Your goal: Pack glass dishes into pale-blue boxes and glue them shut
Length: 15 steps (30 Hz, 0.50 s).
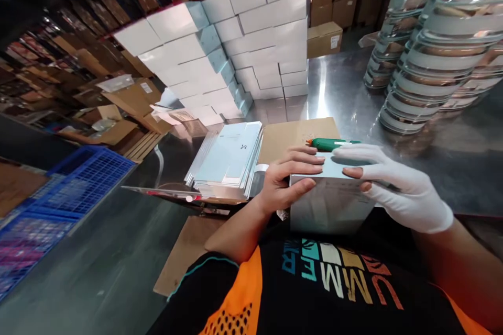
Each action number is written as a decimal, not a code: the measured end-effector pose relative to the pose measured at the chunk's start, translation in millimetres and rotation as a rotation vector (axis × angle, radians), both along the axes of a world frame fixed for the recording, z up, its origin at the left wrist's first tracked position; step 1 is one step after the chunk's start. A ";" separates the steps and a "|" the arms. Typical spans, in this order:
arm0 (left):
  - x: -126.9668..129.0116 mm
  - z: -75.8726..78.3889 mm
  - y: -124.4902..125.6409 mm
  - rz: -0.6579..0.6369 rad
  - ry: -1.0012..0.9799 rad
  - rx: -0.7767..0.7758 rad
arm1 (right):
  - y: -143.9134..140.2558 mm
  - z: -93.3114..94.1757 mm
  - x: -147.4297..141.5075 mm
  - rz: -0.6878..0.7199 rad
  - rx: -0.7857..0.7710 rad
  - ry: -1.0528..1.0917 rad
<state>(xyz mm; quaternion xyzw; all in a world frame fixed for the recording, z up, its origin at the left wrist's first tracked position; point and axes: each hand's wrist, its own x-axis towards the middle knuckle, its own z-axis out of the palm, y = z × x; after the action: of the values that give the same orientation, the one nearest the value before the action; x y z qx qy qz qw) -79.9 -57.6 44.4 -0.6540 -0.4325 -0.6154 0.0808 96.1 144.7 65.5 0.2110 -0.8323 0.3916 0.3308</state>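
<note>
A white box with a pale blue top (pixel 332 167) stands at the table's near edge, close to my body. My left hand (pixel 293 172) is bare and grips its left end, fingers over the top and thumb along the near edge. On the right end rests my right hand (pixel 393 180), in a white glove with some fingertips bare, its fingers bent over the top and near edge. Just behind the box lies a green tool with an orange tip (pixel 332 144), probably a glue gun, partly hidden. It sits by a brown cardboard sheet (pixel 294 136).
Left of my hands lies a stack of flat pale blue pieces (pixel 226 154). White boxes (pixel 259 36) form a tall wall at the back of the metal table (pixel 340 81). Stacked clear round containers (pixel 424 68) stand at right. Blue crates (pixel 74 193) are on the floor at left.
</note>
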 end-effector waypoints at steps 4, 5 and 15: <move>4.8 -3.1 -1.8 0.037 -0.020 -0.014 | 3.5 -7.0 -2.0 0.023 0.025 0.046; 5.8 -4.0 -2.3 0.059 -0.033 -0.018 | 5.1 -10.8 -2.0 0.018 0.017 0.034; 13.6 -18.4 -22.2 0.364 -0.190 -0.236 | -16.6 -58.3 -12.3 -0.122 -0.396 -0.032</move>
<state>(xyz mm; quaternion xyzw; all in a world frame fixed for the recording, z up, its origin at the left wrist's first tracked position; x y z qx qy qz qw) -66.4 -79.8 26.0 -0.5094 -0.6179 -0.5946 0.0724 83.8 128.1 7.2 0.0847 -0.7554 0.5302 0.3756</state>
